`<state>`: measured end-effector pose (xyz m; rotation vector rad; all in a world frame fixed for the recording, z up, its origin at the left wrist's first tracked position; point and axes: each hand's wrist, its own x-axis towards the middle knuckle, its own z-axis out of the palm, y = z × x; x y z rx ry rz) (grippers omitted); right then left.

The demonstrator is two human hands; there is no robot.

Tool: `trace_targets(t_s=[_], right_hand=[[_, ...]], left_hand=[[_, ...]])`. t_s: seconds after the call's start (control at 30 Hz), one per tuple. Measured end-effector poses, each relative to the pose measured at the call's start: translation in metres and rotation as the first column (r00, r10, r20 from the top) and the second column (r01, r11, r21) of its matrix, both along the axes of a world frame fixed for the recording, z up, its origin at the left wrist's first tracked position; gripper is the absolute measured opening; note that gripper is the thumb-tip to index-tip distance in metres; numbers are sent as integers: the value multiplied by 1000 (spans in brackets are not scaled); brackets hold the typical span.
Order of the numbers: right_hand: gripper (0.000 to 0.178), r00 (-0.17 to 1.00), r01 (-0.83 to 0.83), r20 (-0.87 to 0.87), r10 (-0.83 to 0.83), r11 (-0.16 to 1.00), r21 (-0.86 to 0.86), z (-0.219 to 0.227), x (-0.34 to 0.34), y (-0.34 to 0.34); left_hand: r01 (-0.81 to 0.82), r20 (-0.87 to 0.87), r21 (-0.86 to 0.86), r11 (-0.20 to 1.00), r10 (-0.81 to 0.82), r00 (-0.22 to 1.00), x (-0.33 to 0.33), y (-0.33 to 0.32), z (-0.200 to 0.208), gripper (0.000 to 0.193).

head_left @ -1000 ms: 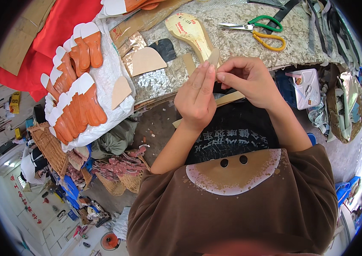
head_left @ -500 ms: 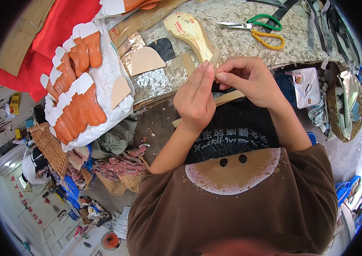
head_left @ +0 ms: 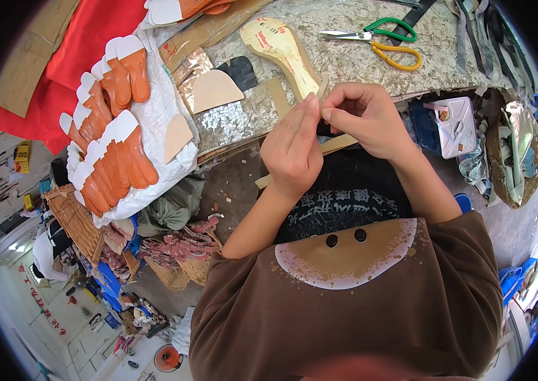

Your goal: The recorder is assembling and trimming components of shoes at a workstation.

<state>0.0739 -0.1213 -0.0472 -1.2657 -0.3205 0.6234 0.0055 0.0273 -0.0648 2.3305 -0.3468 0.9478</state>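
A short beige strip (head_left: 322,87) stands up between my hands at the front edge of the worktable. My left hand (head_left: 293,145) is closed around its lower part, fingers pressed together; its thumb is hidden. From the other side my right hand (head_left: 365,120) pinches with thumb and forefinger; what lies between those fingertips is too small to make out. Just beyond them lies a cream, sole-shaped insole board (head_left: 282,53) with red print, its narrow end reaching behind my left fingertips. Below my hands a longer tan strip (head_left: 340,144) crosses in front of a black apron (head_left: 345,197).
Scissors (head_left: 370,35) with one green and one yellow handle lie beyond my right hand. Orange-and-white insoles (head_left: 117,159) overlap on a white sack (head_left: 170,168) at left. A beige half-round piece (head_left: 216,92) lies nearer. An open plastic box (head_left: 453,130) stands right.
The view has shifted very slightly. My hands stay together around the beige strip, with only a small shift of the right fingers.
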Motion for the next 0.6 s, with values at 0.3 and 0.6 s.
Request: trace_targets(t_s=[0.3, 0.6], right_hand=[[8, 861, 262, 473, -186, 960, -99, -13, -8, 8], [4, 754, 210, 643, -133, 977, -45, -14, -8, -9]], left_hand=[[-206, -351, -914, 350, -426, 834, -3, -5, 16, 22], [-352, -411, -911, 214, -534, 739, 9, 14, 6, 12]])
